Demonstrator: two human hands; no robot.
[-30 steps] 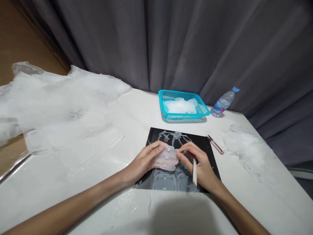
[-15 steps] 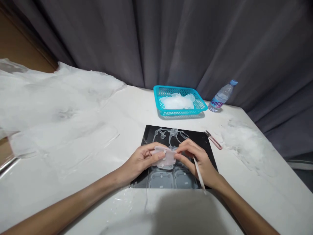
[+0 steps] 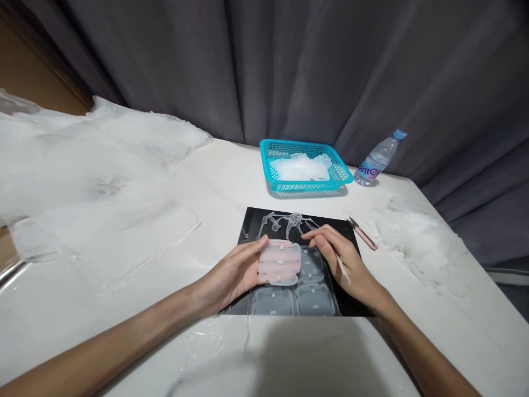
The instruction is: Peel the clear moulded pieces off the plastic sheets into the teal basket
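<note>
Through the head view I have a thin translucent piece (image 3: 280, 264) in my left hand (image 3: 237, 273), raised above the black board (image 3: 253, 222); the thumb sits at its upper left corner while the fingers lie flat behind it, showing pink through the plastic. That is a light hold, and I judge the piece could slide off the fingers if the wrist tips, since so little of the thumb overlaps it. A drop would land it on the similar flat pieces (image 3: 273, 301) below, where clear on clear would make it hard for me to pick out. Squeezing harder has its own cost: something this thin may bend or crease at that corner. My right hand (image 3: 341, 256) is curled, a white stick (image 3: 343, 269) tucked in it, thumb and forefinger close together near the held piece but apart from it; whether anything small sits between those fingertips, I cannot tell. The stick's loose end points back toward me, so a low sweep might scrape the flat pieces out of place. The stringy clear scraps (image 3: 294, 220) by the fingertips could snag, and the pink snips (image 3: 363, 234) lie near enough to be knocked by a wide outward swing.
</note>
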